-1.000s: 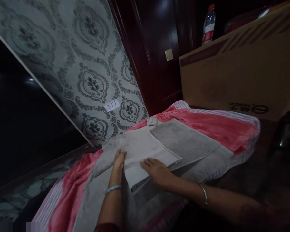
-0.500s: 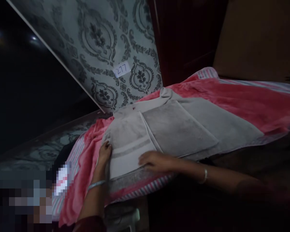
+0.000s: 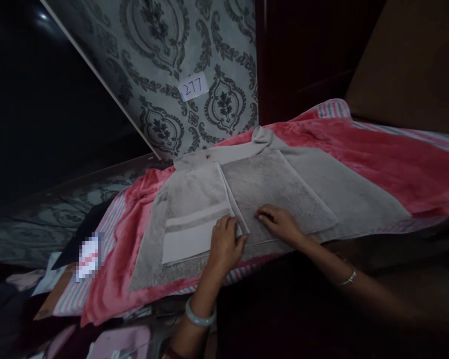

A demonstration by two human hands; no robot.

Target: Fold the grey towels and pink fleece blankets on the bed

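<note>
A grey towel lies spread over a pink blanket. Its two ends are folded inward: a left flap with pale bands and a right flap, meeting at a seam near the middle. My left hand rests at the near end of that seam, fingers curled on the left flap's edge. My right hand lies flat on the right flap's near corner, fingers stretched toward the seam. Each wrist wears a bangle.
A patterned wall panel with a paper tag reading 277 stands behind the towel. A cardboard box sits at the back right beside dark wooden furniture. Clutter lies low at the left under the blanket's edge.
My left hand moved right from the left flap's outer edge to the middle seam. My right hand shifted right onto the right flap. The view swung slightly left and down.
</note>
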